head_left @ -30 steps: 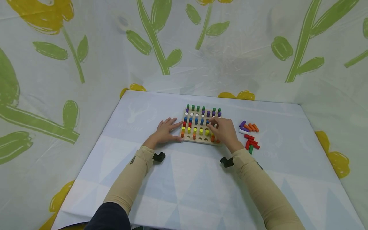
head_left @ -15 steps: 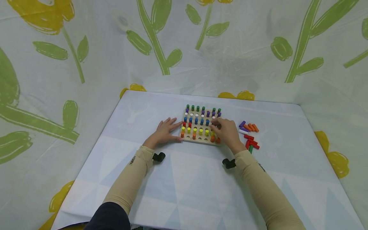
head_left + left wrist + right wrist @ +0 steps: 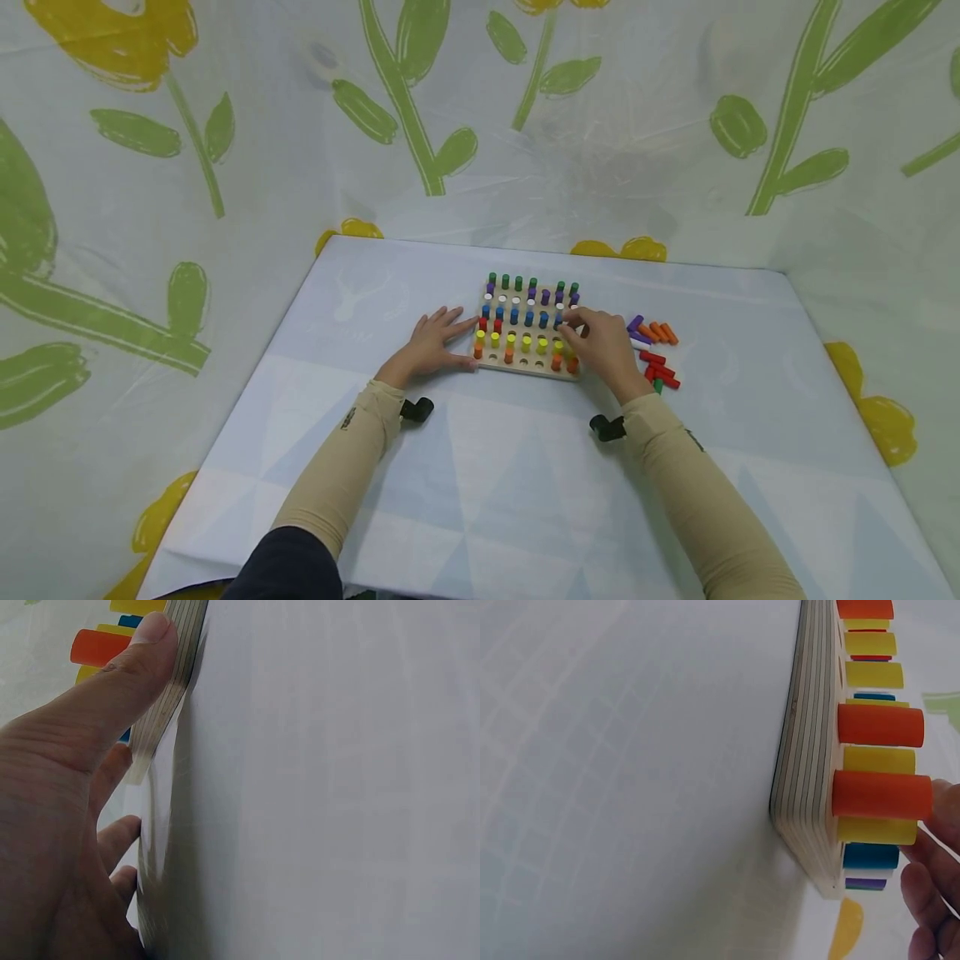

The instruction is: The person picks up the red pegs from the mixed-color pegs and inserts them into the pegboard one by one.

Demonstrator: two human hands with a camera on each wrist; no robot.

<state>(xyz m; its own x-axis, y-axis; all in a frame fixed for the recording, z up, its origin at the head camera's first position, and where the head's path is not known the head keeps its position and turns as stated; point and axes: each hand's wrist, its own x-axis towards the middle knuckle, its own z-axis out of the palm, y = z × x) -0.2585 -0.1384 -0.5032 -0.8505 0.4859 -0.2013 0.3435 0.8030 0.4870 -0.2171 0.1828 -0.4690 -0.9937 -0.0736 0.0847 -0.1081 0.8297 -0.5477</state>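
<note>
A wooden pegboard [image 3: 536, 370] holds rows of upright coloured pegs: green, purple, white, blue, red, yellow and orange, with some holes bare. My left hand [image 3: 429, 343] lies spread at its left side; in the left wrist view the thumb [image 3: 154, 660] presses along the board's edge near an orange peg [image 3: 99, 649]. At the right part of the blue row, my right hand [image 3: 602, 343] pinches with thumb and forefinger at a blue peg [image 3: 558, 319]. The right wrist view shows its fingers [image 3: 922, 889] behind orange pegs [image 3: 881, 796], which hide the fingertips.
Right of the board lie loose pegs: purple ones [image 3: 635, 322], several orange ones [image 3: 669, 333], a white one [image 3: 640, 345], several red ones [image 3: 652, 357] and a green one [image 3: 657, 386]. A pale cloth covers the table [image 3: 480, 500]; flower-patterned sheets hang around it.
My right hand has shifted right along the blue row, uncovering a further blue peg. The left hand keeps its place at the board's left side.
</note>
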